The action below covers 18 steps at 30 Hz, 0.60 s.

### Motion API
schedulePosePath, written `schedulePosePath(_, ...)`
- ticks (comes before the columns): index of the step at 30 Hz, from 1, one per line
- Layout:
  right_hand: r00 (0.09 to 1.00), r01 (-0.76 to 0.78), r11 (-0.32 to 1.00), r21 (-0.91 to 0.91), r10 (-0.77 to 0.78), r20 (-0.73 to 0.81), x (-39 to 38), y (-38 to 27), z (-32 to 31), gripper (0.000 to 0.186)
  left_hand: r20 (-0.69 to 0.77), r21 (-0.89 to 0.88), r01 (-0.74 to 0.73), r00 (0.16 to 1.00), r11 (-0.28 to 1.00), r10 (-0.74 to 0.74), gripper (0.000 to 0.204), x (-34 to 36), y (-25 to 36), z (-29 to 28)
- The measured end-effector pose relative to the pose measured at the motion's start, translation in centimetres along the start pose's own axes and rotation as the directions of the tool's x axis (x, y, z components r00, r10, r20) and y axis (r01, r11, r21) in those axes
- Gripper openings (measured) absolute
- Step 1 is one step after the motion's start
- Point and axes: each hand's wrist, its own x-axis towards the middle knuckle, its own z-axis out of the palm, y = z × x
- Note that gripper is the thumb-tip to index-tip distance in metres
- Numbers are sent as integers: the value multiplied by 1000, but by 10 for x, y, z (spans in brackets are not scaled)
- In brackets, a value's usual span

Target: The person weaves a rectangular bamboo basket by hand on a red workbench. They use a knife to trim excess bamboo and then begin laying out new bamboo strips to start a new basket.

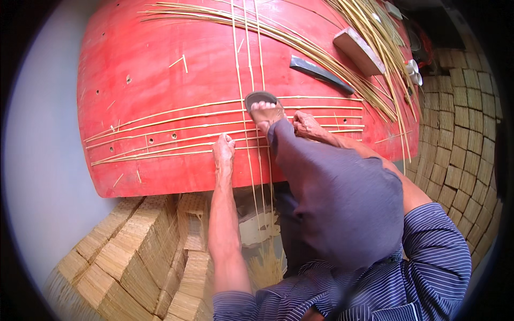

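Note:
Long thin bamboo strips (176,127) lie roughly side by side across a red board, and three more bamboo strips (248,48) cross them lengthwise. My left hand (224,150) is closed at the near crosswise strips, left of the crossing, pinching one strip. To the right of the crossing, my right hand (308,125) is closed around a strip too; its fingertips are partly hidden. Between both hands my sandalled foot (264,108) presses on the strips where they cross and covers part of the crossing.
On the red board (160,64) lie a dark flat blade-like tool (321,74), a brick-like block (358,51) and a bundle of loose strips (300,40). White cups (414,72) stand at its right edge. Stacked bamboo bundles (128,246) sit near left, and more bundles (458,128) at right.

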Motion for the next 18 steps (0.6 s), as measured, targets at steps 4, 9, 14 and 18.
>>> schedulePosePath(4,1000,17,999,-46,-16,15,2,-10,7,15,-20,26,4,1000,1000,-4,12,-8,1,-13)
schedulePosePath(9,999,-4,993,-119,9,43,-1,-4,-2,14,-79,27,-72,994,997,74,13,-7,-1,-4)
schedulePosePath(14,998,-21,979,-202,34,61,11,2,-17,13,-98,-132,-54,994,990,41,12,-11,-2,-1)
schedulePosePath(18,996,87,968,-234,-87,13,52,-49,-28,13,-326,-564,154,861,811,-390,22,-28,-8,-12)
